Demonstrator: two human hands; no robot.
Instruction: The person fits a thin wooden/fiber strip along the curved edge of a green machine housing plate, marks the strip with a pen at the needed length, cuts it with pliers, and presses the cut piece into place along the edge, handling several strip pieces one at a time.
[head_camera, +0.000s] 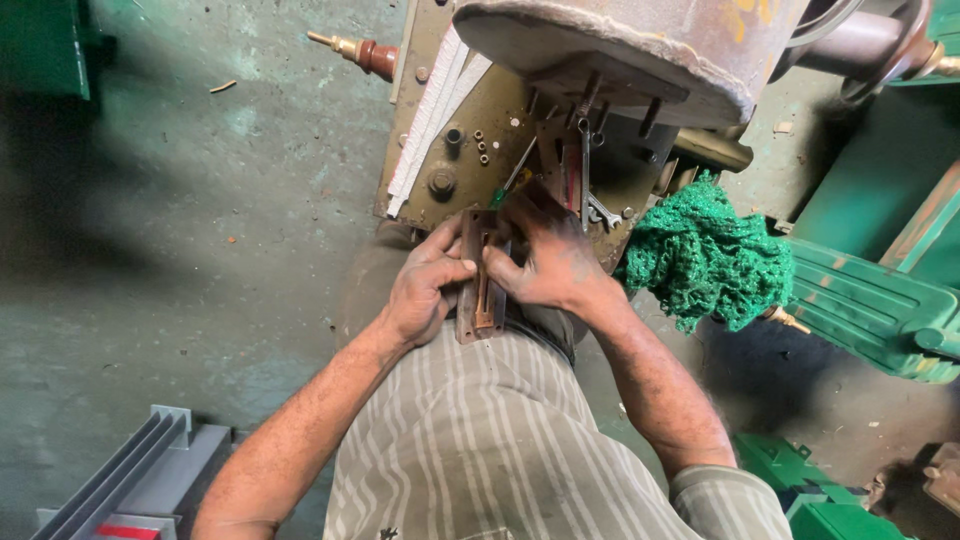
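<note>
At centre frame, a slotted brown metal bracket (482, 285) is gripped upright against the person's lap; the left hand (425, 285) is clenched on its nine o'clock edge; the right hand (545, 265) is pinched on its three o'clock edge; a rusty metal plate (440, 150) lies at twelve o'clock; green netting (705, 255) is bunched at three o'clock.

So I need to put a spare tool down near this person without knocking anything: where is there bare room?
Bare concrete floor lies left of the brown metal plate, up to the grey rails. It is crowded around the left hand and right hand gripping the slotted metal part, with spanners and a green mesh bundle beside them.
</note>
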